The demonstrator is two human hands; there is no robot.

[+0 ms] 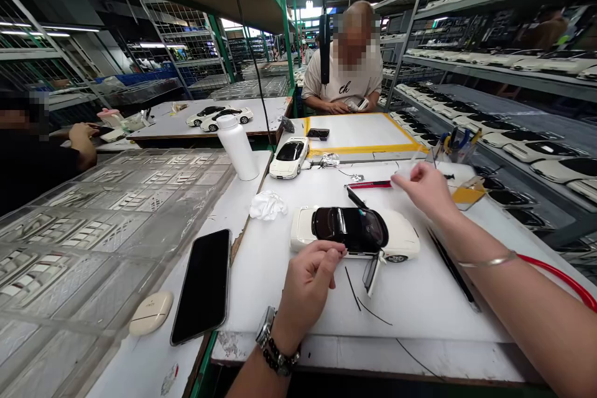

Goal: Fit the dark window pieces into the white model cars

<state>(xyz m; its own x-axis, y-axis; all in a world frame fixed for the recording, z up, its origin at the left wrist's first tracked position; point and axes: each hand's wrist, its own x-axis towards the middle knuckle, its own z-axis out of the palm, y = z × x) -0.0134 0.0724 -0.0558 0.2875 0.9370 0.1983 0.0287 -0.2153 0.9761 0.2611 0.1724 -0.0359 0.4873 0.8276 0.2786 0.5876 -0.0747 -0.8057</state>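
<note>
A cream model car (401,230) with a black roof lies on the white work surface, both of its doors (372,273) swung out. My left hand (310,283) is at the car's near side, thumb and fingertips pinched together by the door opening; whatever they hold is too small to make out. My right hand (429,189) is over the table beyond the car, its fingers closed together. A red and black pen-like tool (370,185) lies with one end by my right thumb; I cannot tell if they touch. Thin black strips (353,289) lie near the open door.
Black tweezers-like tools (452,267) lie right of the car, near a red hose (559,270). Crumpled tissue (268,205), a white bottle (237,149), a second model car (289,158), a phone (203,286) and parts trays (107,224) stand left. A co-worker (347,65) sits opposite.
</note>
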